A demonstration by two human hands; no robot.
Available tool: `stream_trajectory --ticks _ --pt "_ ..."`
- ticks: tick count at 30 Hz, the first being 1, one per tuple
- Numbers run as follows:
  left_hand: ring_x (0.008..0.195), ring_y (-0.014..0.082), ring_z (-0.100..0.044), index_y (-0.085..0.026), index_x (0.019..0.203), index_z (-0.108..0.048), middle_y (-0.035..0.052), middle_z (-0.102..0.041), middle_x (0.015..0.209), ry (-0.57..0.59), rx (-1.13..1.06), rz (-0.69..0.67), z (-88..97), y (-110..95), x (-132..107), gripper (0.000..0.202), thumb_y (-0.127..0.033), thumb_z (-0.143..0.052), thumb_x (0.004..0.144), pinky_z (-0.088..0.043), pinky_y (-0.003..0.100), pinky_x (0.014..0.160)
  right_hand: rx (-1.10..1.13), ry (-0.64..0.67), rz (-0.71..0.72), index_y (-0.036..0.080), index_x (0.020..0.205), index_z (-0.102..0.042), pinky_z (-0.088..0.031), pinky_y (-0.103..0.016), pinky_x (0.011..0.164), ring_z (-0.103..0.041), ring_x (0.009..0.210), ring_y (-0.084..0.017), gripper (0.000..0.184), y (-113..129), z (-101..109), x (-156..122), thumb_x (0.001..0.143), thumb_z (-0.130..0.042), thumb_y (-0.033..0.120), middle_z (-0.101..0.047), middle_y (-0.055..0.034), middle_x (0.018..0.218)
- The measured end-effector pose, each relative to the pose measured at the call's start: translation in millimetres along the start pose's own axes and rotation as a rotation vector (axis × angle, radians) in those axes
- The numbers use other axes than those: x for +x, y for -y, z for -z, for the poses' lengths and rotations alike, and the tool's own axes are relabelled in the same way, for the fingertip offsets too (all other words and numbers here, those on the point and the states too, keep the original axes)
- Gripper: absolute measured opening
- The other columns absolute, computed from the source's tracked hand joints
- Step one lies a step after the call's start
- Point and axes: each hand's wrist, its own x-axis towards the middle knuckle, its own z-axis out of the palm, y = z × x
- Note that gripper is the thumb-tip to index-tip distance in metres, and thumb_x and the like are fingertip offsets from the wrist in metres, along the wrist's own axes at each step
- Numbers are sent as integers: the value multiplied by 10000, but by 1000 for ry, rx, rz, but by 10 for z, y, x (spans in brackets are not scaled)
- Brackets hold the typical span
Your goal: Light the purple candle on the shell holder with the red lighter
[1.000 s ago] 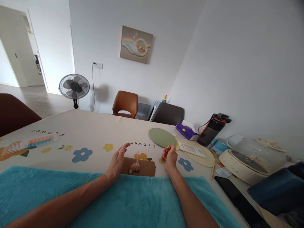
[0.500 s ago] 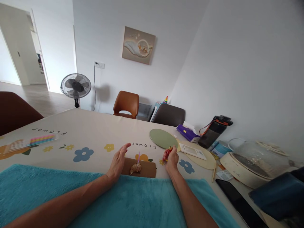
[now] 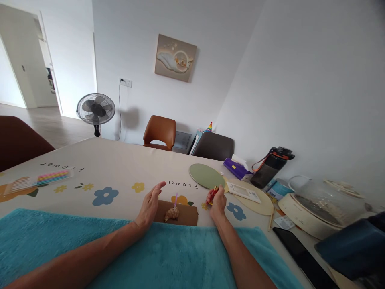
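Note:
A small croissant-like pastry (image 3: 171, 214) sits on a piece of brown cardboard (image 3: 190, 216), with a thin purple candle (image 3: 176, 200) standing upright in it. No flame shows on the candle. My left hand (image 3: 149, 208) is just left of the pastry, palm turned inward and fingers stretched out, holding nothing. It overlaps the cardboard's left end in view. To the right of the cardboard, my right hand (image 3: 219, 204) is closed around a red lighter (image 3: 214, 192) with a gold-coloured metal top. The fingers cover much of the lighter.
Turquoise plush cloth (image 3: 192, 257) covers the near table edge. Coloured candles (image 3: 54, 177) in a clear pack lie left. A green round mat (image 3: 207, 176), purple tissue pack (image 3: 237, 167), dark bottle (image 3: 269, 166), glass-lidded cooker (image 3: 309, 216) and black phone (image 3: 303, 257) are on the right.

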Motion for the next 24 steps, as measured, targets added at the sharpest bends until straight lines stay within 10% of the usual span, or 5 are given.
stream_trajectory --ticks 24 --pt "1221 216 -493 -212 1213 -552 52 -536 1333 -14 43 3 15 35 24 491 -465 -272 899 -392 357 1020 23 -27 -15 195 638 -475 -310 -211 299 -367 285 -94 392 -19 30 48 816 -397 535 -426 48 377"
